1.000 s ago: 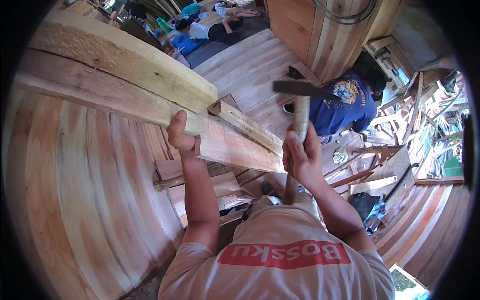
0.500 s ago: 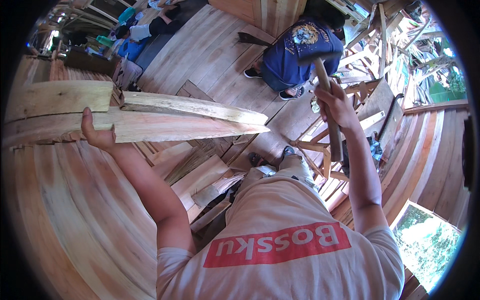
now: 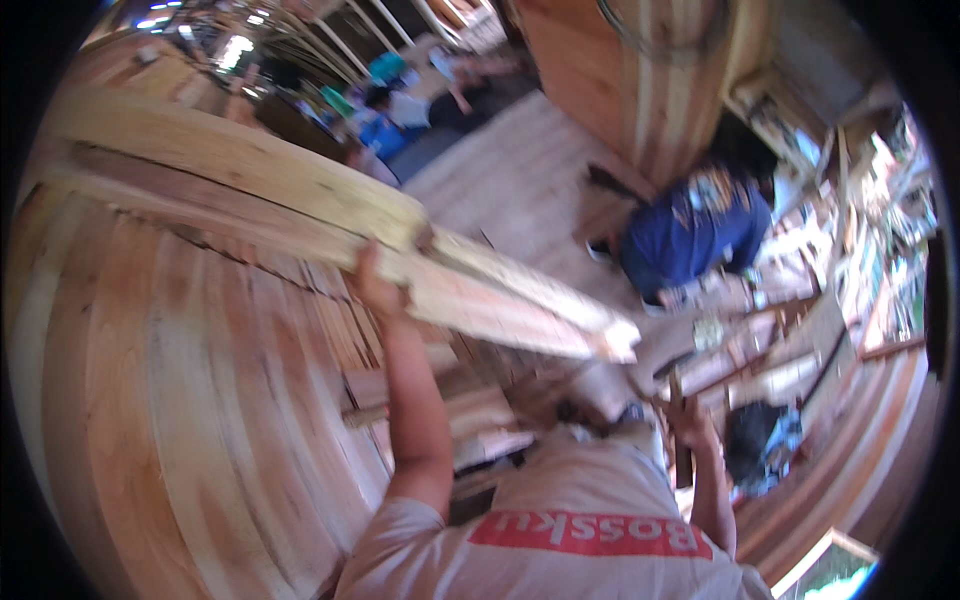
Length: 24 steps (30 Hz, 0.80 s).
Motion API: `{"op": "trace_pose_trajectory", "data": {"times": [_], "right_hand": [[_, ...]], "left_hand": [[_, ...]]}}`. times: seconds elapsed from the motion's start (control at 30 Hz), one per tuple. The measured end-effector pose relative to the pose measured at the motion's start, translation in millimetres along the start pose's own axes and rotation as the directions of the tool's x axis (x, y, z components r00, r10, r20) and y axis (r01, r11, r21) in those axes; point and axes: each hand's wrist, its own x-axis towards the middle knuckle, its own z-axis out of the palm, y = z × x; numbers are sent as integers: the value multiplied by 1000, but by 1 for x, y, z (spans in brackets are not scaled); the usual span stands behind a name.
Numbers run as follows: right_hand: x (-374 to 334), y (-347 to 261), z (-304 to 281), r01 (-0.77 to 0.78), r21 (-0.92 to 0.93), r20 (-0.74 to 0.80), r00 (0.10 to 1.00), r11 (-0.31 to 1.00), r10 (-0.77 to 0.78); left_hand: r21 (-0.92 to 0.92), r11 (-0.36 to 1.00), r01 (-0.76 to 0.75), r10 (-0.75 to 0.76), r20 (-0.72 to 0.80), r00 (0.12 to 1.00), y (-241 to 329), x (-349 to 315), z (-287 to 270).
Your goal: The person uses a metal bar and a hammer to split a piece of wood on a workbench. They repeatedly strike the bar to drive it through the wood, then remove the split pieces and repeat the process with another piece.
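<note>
A long pale board (image 3: 490,310) slants across the view from the upper left toward the middle. My left hand (image 3: 380,285) grips its lower edge, thumb up over the near face; the other fingers are mostly hidden. A thicker squared timber (image 3: 250,170) lies along the board's upper side, its cut end close to my thumb. Past that end, a narrower strip of wood (image 3: 540,275) runs on to the board's tip. My right hand (image 3: 692,420) is closed round the wooden handle of a hammer (image 3: 683,465), low and right of the board's tip. Motion blurs the hammer's head.
A person in a dark blue shirt (image 3: 690,235) crouches on the plank floor (image 3: 480,190) ahead to the right. Other people (image 3: 410,108) are farther back left. A plank wall (image 3: 180,400) rises on my left. Scrap wood (image 3: 480,410) lies below the board.
The view has swung, with everything blurred. My right hand has brought the hammer down from its raised position. The board now slants more steeply and my left hand still grips it.
</note>
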Motion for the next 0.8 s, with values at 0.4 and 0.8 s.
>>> {"op": "trace_pose_trajectory", "data": {"times": [0.4, 0.8], "right_hand": [[16, -232, -16, 608, 560, -43, 700, 563, -713], [11, -307, -2, 728, 546, -55, 525, 415, -849]], "left_hand": [[115, 984, 139, -148, 73, 986, -65, -138, 37], [273, 960, -59, -108, 557, 823, -95, -193, 8]]}}
